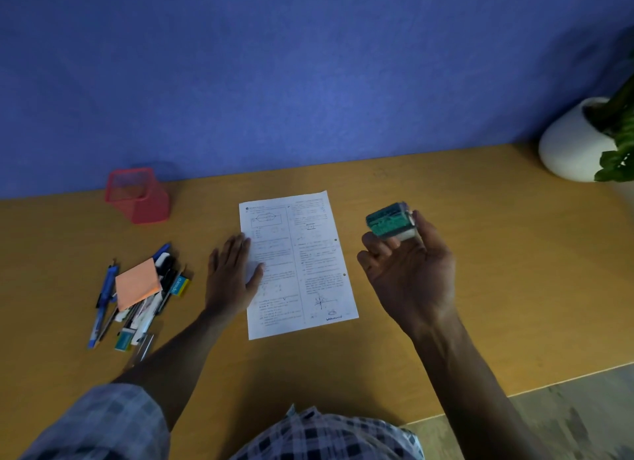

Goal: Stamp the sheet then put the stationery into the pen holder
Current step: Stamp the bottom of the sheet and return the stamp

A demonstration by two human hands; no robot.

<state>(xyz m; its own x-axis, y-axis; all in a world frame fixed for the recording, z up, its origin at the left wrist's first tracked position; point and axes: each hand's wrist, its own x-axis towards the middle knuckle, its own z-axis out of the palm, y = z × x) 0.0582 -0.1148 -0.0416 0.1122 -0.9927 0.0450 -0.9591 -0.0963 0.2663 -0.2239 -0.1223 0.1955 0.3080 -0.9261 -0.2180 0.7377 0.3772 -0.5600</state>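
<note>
The right hand (pixel 410 271) is raised above the wooden surface (pixel 480 288), palm turned up toward the camera, with its fingers (pixel 377 250) and thumb curled around a green stamp (pixel 389 219). The stamp's green face tilts up and to the left; it is blurred, so its lettering cannot be read. It is clear of the surface and off to the right of the sheet (pixel 298 264), not over it.

The left hand (pixel 233 278) lies flat and spread wide, palm down, holding nothing. Its fingers and thumb rest on the left edge of the sheet, and the heel of the hand sits on the bare surface just beside the paper. The sheet lies between the two hands, a printed page with two columns of text and small diagrams, and a dark mark near its lower right corner, close to the right wrist.

To the left of the left hand, near but not touching it, is a loose heap of stationery (pixel 137 298): blue pens, dark and white markers, small erasers, and an orange sticky-note pad (pixel 137 283) lying on top. Beyond that heap, further from the person and against the blue wall, stands a red mesh pen holder (pixel 137 195), upright and apart from the pile.

Far to the right of the right hand, at the back corner, sits a white pot (pixel 569 144) with green leaves.
</note>
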